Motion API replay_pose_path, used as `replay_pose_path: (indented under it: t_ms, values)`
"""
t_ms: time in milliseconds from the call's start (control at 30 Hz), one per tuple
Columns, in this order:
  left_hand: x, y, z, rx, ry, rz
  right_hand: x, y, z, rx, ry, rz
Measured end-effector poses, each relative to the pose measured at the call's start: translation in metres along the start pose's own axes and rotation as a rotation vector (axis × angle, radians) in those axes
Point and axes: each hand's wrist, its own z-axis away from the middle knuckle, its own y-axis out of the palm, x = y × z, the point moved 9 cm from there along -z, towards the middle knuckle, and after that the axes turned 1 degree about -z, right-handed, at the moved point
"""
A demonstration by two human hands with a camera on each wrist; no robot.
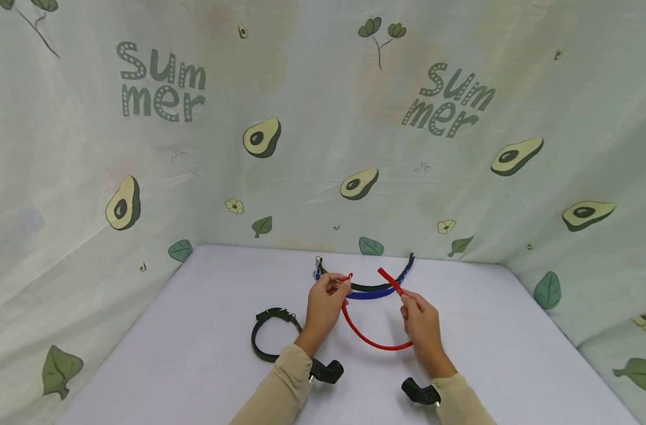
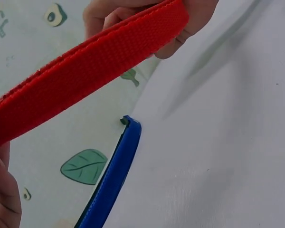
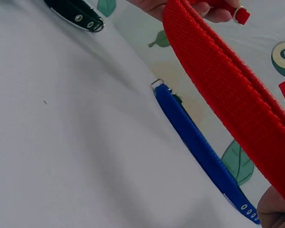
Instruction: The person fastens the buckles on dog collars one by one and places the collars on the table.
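Observation:
A red collar (image 1: 377, 343) hangs in a downward curve between both hands above the table. My left hand (image 1: 325, 300) pinches one end; in the right wrist view a metal ring (image 3: 237, 16) shows by those fingers. My right hand (image 1: 423, 326) grips the other part, with a straight red tip sticking up past the fingers toward the left hand. The strap's woven face (image 2: 90, 71) fills much of the left wrist view. Behind the hands lie a blue collar (image 1: 373, 294) and a dark green collar (image 1: 371, 288), close together in an arc.
A dark green collar (image 1: 255, 339) forms a ring on the white table (image 1: 195, 330), left of the left forearm. Black wrist cameras (image 1: 327, 372) hang under both wrists. A printed cloth (image 1: 302, 195) with avocados and leaves encloses the back and sides.

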Motion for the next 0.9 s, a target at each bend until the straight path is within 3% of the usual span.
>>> replay_pose_path:
  t_ms: [367, 633, 900]
  values:
    - [-0.006, -0.003, 0.0, -0.01, -0.001, -0.083, 0.012, 0.002, 0.006, 0.054, -0.028, -0.115]
    - [-0.007, -0.004, 0.001, -0.03, -0.041, -0.083, 0.026, -0.001, 0.008, 0.085, -0.049, -0.146]
    - [-0.006, -0.002, 0.001, -0.016, -0.066, -0.041, 0.036, 0.016, 0.015, 0.216, -0.087, -0.119]
